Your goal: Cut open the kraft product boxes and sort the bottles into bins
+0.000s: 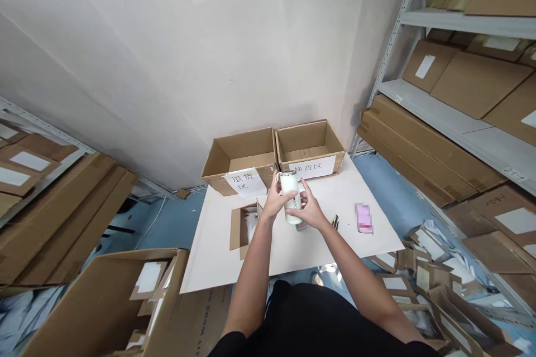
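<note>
I hold a white cylindrical bottle [290, 195] upright above the middle of a white table [368, 245]. My left hand [276, 202] wraps round its left side. My right hand [309, 209] grips its right side, fingers curled over the front. A small opened cardboard box [243, 227] with white packing inside lies on the table just left of my hands. Part of a small green thing [302, 226] shows under my right hand.
Two open cardboard boxes with paper labels stand at the table's far edge, left [239, 160] and right [310, 149]. A pink item [363, 217] and a yellow-black cutter [335, 222] lie to the right. Shelves of flat cartons flank both sides; a big open carton [125, 301] stands near left.
</note>
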Motion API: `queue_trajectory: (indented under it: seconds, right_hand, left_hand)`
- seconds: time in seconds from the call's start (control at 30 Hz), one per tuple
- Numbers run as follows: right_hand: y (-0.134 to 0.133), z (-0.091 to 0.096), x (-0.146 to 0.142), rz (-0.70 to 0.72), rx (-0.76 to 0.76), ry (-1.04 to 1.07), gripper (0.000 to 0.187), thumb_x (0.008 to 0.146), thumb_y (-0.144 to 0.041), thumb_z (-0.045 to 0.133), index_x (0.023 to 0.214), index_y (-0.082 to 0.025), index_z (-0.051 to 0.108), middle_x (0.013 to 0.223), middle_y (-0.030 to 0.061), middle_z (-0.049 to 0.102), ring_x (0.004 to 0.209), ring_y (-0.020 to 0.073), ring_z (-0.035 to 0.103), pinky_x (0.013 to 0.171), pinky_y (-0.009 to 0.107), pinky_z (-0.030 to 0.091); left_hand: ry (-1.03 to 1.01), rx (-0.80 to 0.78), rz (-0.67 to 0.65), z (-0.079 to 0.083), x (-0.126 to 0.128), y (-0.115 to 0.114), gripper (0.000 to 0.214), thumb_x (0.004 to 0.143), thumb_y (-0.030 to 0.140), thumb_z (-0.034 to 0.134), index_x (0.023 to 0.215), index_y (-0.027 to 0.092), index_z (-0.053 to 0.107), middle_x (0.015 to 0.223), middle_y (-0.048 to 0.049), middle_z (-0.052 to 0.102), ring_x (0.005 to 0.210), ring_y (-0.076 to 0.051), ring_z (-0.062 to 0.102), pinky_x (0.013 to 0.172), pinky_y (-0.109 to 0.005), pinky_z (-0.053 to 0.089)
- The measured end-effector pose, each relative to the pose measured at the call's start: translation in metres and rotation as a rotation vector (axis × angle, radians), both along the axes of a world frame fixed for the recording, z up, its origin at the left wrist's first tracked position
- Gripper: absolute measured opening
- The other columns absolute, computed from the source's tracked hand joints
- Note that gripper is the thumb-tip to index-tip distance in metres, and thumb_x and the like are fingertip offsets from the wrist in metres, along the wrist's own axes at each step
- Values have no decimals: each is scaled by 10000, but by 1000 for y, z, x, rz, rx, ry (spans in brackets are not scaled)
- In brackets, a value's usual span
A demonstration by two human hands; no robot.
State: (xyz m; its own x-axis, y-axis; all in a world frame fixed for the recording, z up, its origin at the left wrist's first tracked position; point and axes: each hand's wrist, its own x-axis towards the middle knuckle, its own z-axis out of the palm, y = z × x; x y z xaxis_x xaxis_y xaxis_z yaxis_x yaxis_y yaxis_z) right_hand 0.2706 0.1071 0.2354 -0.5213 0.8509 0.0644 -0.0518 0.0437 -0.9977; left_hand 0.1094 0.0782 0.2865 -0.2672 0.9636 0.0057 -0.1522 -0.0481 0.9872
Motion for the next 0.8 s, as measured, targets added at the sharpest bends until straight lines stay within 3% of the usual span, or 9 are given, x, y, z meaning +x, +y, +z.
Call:
queue_trajectory:
  seconds: [0.07, 0.2, 0.37, 0.47, 0.53, 0.67, 0.8]
  right_hand:
    - [-1, 0, -1, -16, 15, -14, 1362, 699, -381, 913, 1716, -358, 7, 1182, 51, 671, 970, 231, 686, 867, 391, 584]
    - [-2, 0, 0, 109, -17, 53, 1312, 772, -389, 846, 1707, -365, -75, 1221, 64, 667, 1001, 227, 698, 891, 402, 582]
    - [-3, 0, 3, -35, 65, -72, 1350, 706, -372, 889, 1715, -371, -7, 1212, 60, 654, 973, 230, 682, 859, 395, 587]
    - [-4, -4, 5, 66, 31, 0, 1307, 753, -385, 849, 1714, -346, -35, 1229, 69, 656, 1017, 232, 688, 892, 404, 581]
    - [-6, -6, 7, 73, 10, 5, 1261, 776, -372, 825, 1715, -354, -15, 1224, 64, 662, 996, 227, 695, 897, 407, 581]
    - [-6, -14, 9, -90, 32, -130, 1315, 685, -346, 900, 1715, -377, 84, 1241, 65, 651, 986, 240, 683, 904, 418, 582]
    - [-6, -22, 13, 46, -29, -34, 1328, 707, -357, 875, 1719, -346, 16, 1291, 86, 646, 1078, 255, 685, 955, 429, 567]
  left_hand:
    - [27, -13, 30, 1, 1, 0, 1373, 661, 369, 994, 1711, 323, 111, 1530, -129, 590, 1379, -302, 583, 1186, -470, 455]
    - [-54, -33, 28, 2, 2, 0, 1390, 713, 401, 961, 1713, 317, 0, 1387, -129, 688, 1223, -279, 688, 1108, -487, 521]
    - [50, -19, 82, 3, 4, 0, 1382, 670, 388, 988, 1715, 295, 89, 1382, -124, 685, 1267, -274, 656, 1102, -421, 517]
    - [20, -26, 51, 3, 4, -1, 1381, 701, 421, 965, 1717, 285, 39, 1257, -109, 741, 1128, -260, 713, 1025, -435, 565]
    - [14, -16, 8, 0, 4, -1, 1362, 713, 433, 953, 1717, 298, 42, 1315, -120, 717, 1141, -255, 708, 1025, -434, 564]
    - [132, -41, 37, -10, 2, 1, 1364, 645, 386, 997, 1710, 293, 151, 1425, -147, 646, 1205, -266, 676, 1044, -427, 549]
    - [63, -58, 4, -22, -1, 2, 1343, 699, 411, 962, 1716, 277, 94, 1256, -112, 730, 1093, -242, 716, 1034, -449, 552]
